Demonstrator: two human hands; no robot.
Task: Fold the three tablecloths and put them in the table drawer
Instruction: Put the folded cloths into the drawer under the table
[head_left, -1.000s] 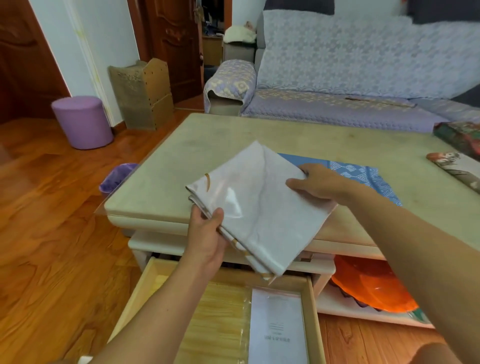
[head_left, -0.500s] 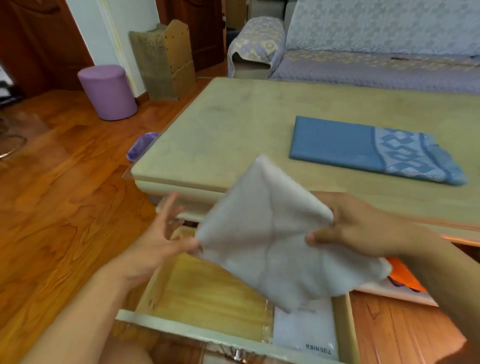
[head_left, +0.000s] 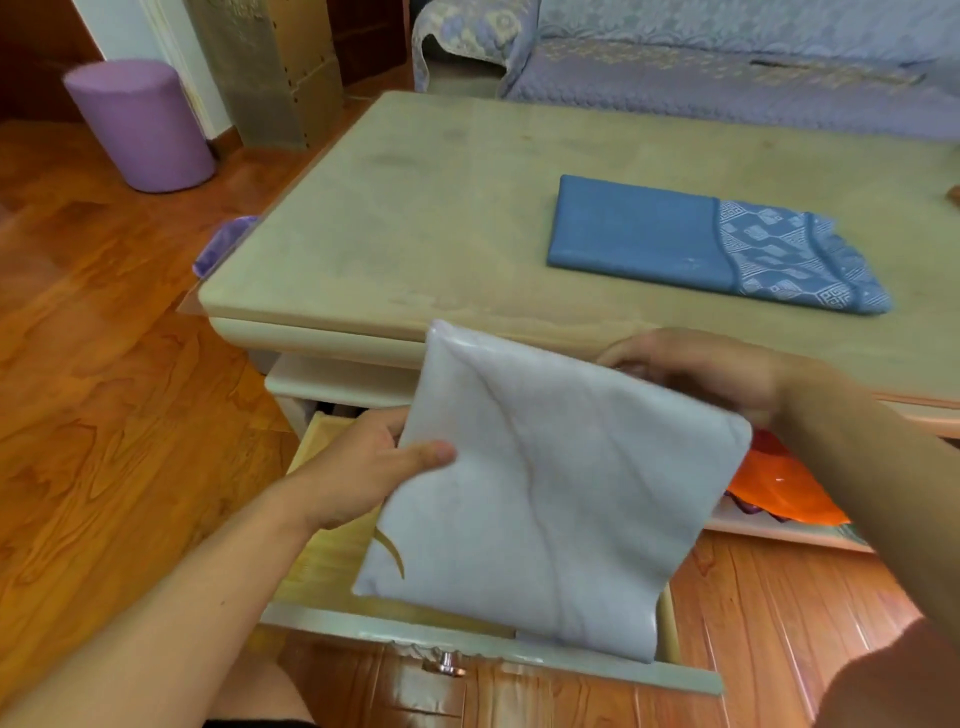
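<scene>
I hold a folded white tablecloth (head_left: 545, 493) with a small gold mark over the open table drawer (head_left: 322, 577), its lower edge down inside the drawer. My left hand (head_left: 363, 467) grips its left edge, thumb on top. My right hand (head_left: 696, 374) holds its upper right corner. A folded blue tablecloth (head_left: 691, 241) with a patterned border lies flat on the beige table (head_left: 441, 208), beyond my hands. A third tablecloth is not in sight.
The drawer front with a metal knob (head_left: 447, 665) juts toward me. An orange object (head_left: 779, 493) sits on the shelf under the table at right. A purple stool (head_left: 140, 124) and a cardboard box (head_left: 265, 67) stand on the wooden floor at left; a sofa (head_left: 727, 57) is behind.
The white tablecloth came off the table edge and down over the open drawer. My left hand, loose half a second ago, now grips its left edge. The blue tablecloth lies uncovered.
</scene>
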